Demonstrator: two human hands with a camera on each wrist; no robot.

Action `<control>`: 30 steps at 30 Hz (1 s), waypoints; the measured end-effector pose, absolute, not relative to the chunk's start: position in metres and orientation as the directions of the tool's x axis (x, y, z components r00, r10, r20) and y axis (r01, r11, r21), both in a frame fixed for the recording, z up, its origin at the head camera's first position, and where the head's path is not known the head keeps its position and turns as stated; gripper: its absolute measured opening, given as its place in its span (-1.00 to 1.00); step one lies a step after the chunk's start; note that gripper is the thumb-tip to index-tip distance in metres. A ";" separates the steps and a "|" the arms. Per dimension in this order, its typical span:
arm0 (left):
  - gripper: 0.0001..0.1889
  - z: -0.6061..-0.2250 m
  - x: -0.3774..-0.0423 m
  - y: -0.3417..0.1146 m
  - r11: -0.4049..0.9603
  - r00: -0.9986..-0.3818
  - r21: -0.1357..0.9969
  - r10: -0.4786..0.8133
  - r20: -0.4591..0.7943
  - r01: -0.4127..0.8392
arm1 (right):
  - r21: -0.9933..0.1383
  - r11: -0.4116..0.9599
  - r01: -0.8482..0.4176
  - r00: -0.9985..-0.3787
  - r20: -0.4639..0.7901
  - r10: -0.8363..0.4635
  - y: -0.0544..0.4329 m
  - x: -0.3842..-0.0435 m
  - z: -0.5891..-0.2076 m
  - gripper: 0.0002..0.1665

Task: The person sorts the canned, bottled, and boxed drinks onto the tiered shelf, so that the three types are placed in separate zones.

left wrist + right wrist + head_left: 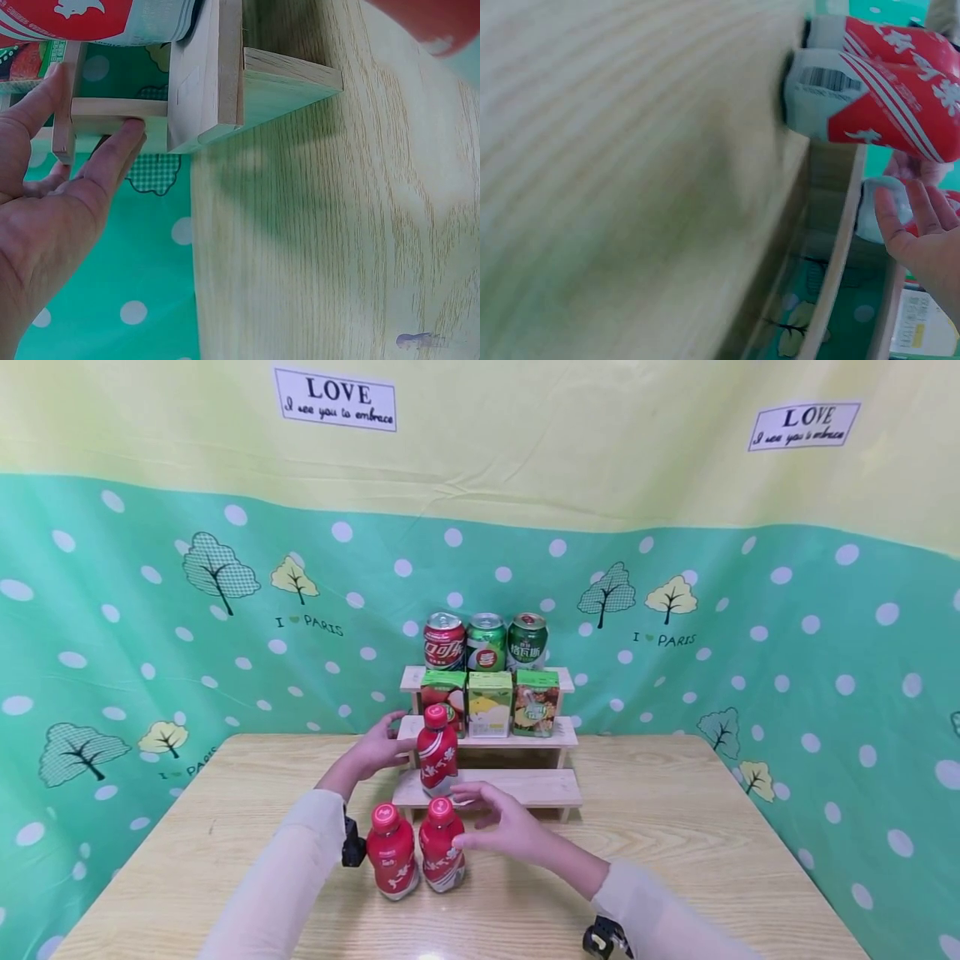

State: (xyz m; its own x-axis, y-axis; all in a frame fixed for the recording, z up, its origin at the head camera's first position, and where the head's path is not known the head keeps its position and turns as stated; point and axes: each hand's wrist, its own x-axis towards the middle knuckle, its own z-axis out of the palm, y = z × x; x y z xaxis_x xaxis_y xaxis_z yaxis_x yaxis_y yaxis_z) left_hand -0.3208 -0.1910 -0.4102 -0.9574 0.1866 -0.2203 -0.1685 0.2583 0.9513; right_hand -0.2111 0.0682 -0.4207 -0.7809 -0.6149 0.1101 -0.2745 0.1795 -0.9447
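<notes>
A three-step wooden rack stands near the back of the table. At its left side my left hand holds the end of the middle step, its digits on either side of the board. A red drink bottle with a white base stands upright on the lowest step, at the left. My right hand has its fingers spread and holds nothing. Its fingertips are near that bottle's base, and its thumb overlaps a second red bottle in the head view. A third red bottle stands left of the second, both upright on the table.
Three cans, one red and two green, line the top step. Three juice boxes, including a pale yellow one, stand on the middle step. A green and yellow curtain hangs behind the wooden table.
</notes>
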 end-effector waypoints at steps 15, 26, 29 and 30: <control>-0.20 -0.410 -0.320 -0.191 0.250 -0.960 0.957 0.196 -0.198 -0.146 | -0.958 0.199 -0.205 -0.797 0.046 -0.602 0.058 -0.202 -0.451 -0.21; -0.19 -0.413 -0.321 -0.192 0.257 -0.958 0.951 0.185 -0.222 -0.171 | -0.975 0.113 -0.191 -0.815 0.094 -0.572 0.041 -0.194 -0.468 -0.11; -0.20 -0.413 -0.322 -0.192 0.253 -0.959 0.952 0.180 -0.220 -0.171 | -0.976 0.105 -0.192 -0.826 0.103 -0.554 0.037 -0.193 -0.470 -0.12; -0.20 -0.412 -0.323 -0.192 0.256 -0.959 0.952 0.181 -0.219 -0.169 | -0.976 0.106 -0.190 -0.831 0.102 -0.547 0.037 -0.193 -0.470 -0.13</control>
State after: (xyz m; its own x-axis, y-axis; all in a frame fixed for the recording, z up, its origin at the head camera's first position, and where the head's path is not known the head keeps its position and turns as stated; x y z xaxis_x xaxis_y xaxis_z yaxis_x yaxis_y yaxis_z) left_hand -0.3225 -0.1918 -0.4124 -0.9587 0.1813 -0.2190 -0.1690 0.2559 0.9518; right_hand -0.1926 0.0367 -0.4703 -0.8309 -0.5470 0.1022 -0.1895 0.1056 -0.9762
